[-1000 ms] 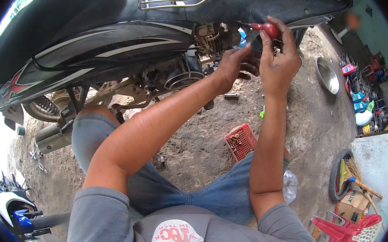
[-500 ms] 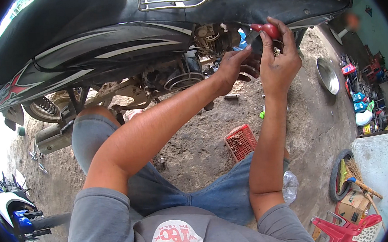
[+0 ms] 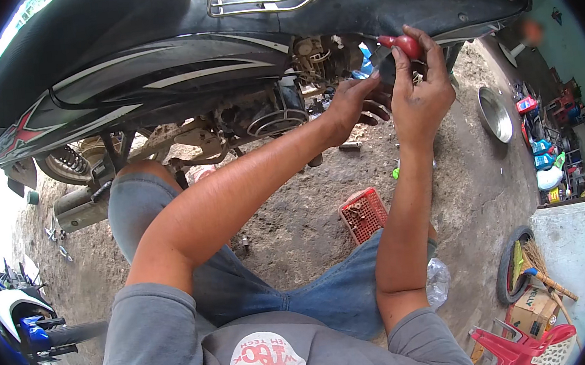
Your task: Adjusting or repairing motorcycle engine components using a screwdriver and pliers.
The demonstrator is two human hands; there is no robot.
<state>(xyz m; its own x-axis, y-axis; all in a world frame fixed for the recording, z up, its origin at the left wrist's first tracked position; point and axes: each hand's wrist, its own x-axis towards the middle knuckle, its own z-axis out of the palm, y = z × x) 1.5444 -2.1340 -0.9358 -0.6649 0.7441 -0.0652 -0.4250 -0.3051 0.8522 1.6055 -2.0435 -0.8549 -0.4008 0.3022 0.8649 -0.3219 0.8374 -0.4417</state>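
Note:
A screwdriver with a bulbous red handle [image 3: 404,46] is gripped in the fingers of my right hand [image 3: 423,96]. Its thin shaft points left, toward the underside of the motorcycle's black body [image 3: 220,20]. My left hand [image 3: 352,110] is just left of it, with thumb and forefinger at a small dark flat piece [image 3: 387,69] and the other fingers loosely curled. That piece sits right under the handle, against my right thumb. Beyond my hands, the motorcycle's engine parts [image 3: 312,57] lie exposed, beside something blue. The screwdriver's tip is too small to make out.
On the rough ground stand a red plastic basket [image 3: 374,227] holding small parts and a metal basin [image 3: 494,115]. Bottles [image 3: 542,151] line the right side. A tyre [image 3: 508,267], a cardboard box [image 3: 532,308] and a red chair [image 3: 520,350] are at lower right.
The left hand has shifted very slightly, its lower fingers a little more drawn in. My right hand and the screwdriver stay almost where they were.

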